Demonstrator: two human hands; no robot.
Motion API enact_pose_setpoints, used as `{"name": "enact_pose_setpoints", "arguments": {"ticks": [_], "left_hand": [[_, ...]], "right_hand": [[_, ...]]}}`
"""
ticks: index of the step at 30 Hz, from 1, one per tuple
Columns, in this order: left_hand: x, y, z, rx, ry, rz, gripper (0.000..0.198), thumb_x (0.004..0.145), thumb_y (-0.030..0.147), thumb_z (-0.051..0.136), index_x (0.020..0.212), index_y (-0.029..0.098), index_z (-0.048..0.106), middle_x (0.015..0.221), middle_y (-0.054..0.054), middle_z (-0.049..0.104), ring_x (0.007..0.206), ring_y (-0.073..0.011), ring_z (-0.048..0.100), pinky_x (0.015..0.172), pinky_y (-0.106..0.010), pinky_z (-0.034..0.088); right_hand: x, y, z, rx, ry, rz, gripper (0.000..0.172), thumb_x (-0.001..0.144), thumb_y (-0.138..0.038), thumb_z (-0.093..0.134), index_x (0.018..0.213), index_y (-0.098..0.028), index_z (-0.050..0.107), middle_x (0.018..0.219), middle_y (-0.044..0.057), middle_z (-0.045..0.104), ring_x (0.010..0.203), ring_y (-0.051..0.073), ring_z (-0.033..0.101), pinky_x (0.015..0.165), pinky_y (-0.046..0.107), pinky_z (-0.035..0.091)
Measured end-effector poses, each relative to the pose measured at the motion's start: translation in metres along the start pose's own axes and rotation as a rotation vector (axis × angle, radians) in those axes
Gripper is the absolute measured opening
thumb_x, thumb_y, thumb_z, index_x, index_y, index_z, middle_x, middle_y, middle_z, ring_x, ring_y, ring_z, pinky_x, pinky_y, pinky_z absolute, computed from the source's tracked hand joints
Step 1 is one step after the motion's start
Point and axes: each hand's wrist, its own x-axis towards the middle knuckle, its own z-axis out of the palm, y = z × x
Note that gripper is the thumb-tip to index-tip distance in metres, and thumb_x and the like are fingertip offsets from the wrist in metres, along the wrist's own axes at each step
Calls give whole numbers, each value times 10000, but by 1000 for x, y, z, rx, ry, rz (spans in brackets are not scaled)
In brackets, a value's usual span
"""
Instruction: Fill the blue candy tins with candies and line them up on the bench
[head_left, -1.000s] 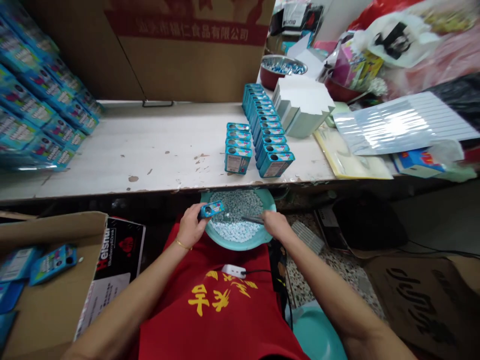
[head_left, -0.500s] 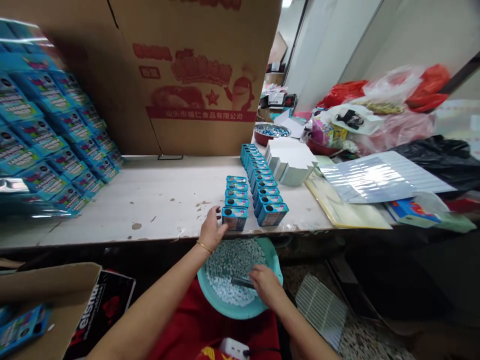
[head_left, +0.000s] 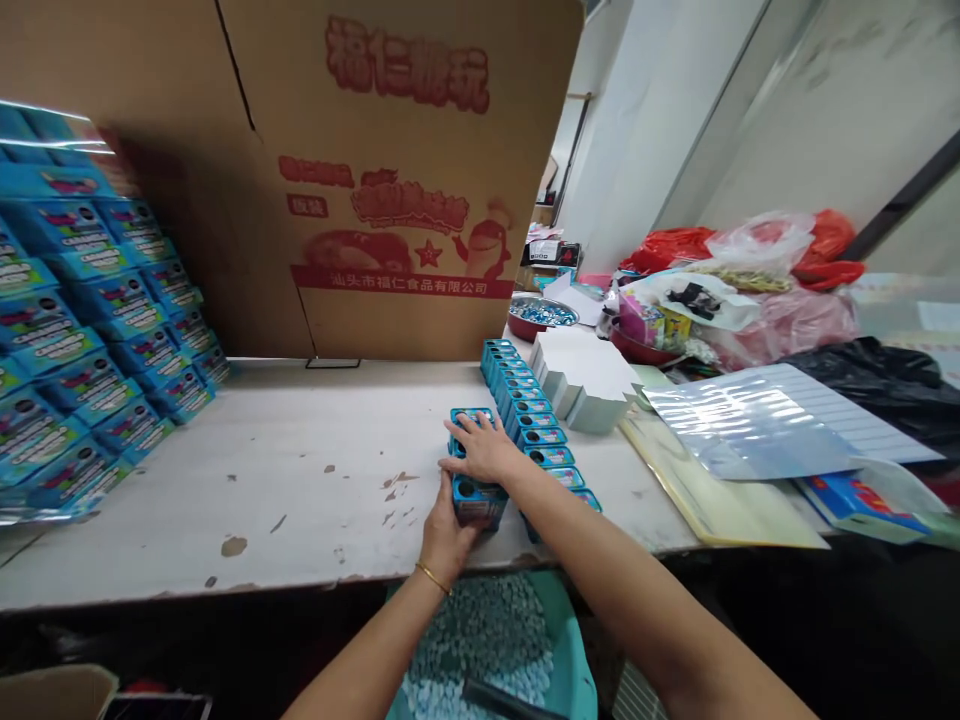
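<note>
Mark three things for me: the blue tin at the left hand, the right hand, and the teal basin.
Blue tin (head_left: 478,503): head view, on its front face.
Right hand (head_left: 484,450): head view, on the back of the hand.
Teal basin (head_left: 568,625): head view, on its rim.

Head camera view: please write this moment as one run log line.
left hand: on front blue tin | right hand: on short tin row | beside: long tin row | below: teal basin, pale tablets
</note>
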Motion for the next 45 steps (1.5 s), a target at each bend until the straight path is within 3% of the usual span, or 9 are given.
{"name": "enact_pose_setpoints", "arguments": {"ticks": [14, 20, 23, 26, 31, 35, 38, 41, 45], "left_hand": [[221, -12, 27, 90, 34, -1, 988, 640, 292, 651, 1387, 153, 20, 1347, -140, 384, 1200, -282, 409, 948, -380, 371], [243, -6, 26, 170, -37, -148, 1098, 579, 306, 716, 1377, 102, -11, 1369, -213, 308, 1274, -321, 274, 1028, -484, 213], [209, -8, -5, 181, -69, -70, 1005, 597, 355, 697, 1367, 74, 117, 1394, -218, 250, 1296, -307, 227, 1049, -446, 211], [148, -17, -69, 192, 21, 51, 832, 692, 408, 604, 1354, 101, 204, 1402, -181, 261, 1292, -259, 261, 1063, -386, 228], [13, -55, -226, 331, 449, 24, 674, 710, 428, 576, 1297, 216, 321, 1290, -104, 449, 1139, -247, 471, 944, -413, 392], [-116, -82, -334, 579, 734, -219, 686, 711, 417, 560, 1295, 164, 303, 1266, -125, 455, 1092, -231, 500, 895, -365, 430], [-208, -102, -387, 847, 667, -624, 646, 757, 392, 491, 1280, 69, 294, 1234, -180, 464, 1080, -229, 503, 875, -326, 428], [-279, -124, -410, 919, 394, -915, 551, 739, 404, 515, 1184, 90, 436, 1098, -145, 573, 1005, -232, 550, 836, -308, 436], [-328, -153, -411, 919, 280, -1009, 590, 617, 391, 654, 1113, 105, 511, 1062, -167, 587, 999, -294, 547, 842, -359, 421]], "right_hand": [[199, 96, -24, -87, -30, 77, 520, 862, -317, 324, 1368, -233, 238, 1459, 19, 130, 1299, 323, 122, 1004, 546, 191], [164, 98, -44, -44, 108, 52, 567, 856, -391, 399, 1365, -191, 247, 1456, 66, 126, 1305, 316, 121, 1015, 531, 186], [80, 75, -61, 2, 231, -46, 475, 846, -312, 444, 1295, -168, 385, 1422, 91, 241, 1278, 266, 240, 1029, 468, 210], [-28, 31, -50, 230, 329, -148, 345, 883, -285, 359, 1160, -168, 527, 1187, 81, 550, 1095, 170, 483, 937, 316, 361], [-156, -38, 68, 417, -223, -176, 248, 850, -281, 416, 845, -220, 656, 820, 20, 668, 782, 138, 608, 714, 224, 435], [-199, -40, 178, 80, -488, 199, 336, 812, -201, 425, 1110, -140, 567, 1131, 147, 574, 983, 225, 570, 812, 306, 425], [-203, -32, 227, -54, -616, 228, 398, 861, -234, 306, 1157, -74, 518, 1165, 202, 537, 1001, 257, 563, 851, 367, 413], [-199, -28, 248, -24, -675, 86, 414, 866, -292, 286, 1093, -84, 562, 1092, 191, 588, 989, 257, 572, 858, 366, 416], [-212, -7, 255, 32, -674, 50, 364, 801, -285, 355, 962, -148, 652, 936, 154, 661, 933, 264, 600, 840, 369, 438]]}}
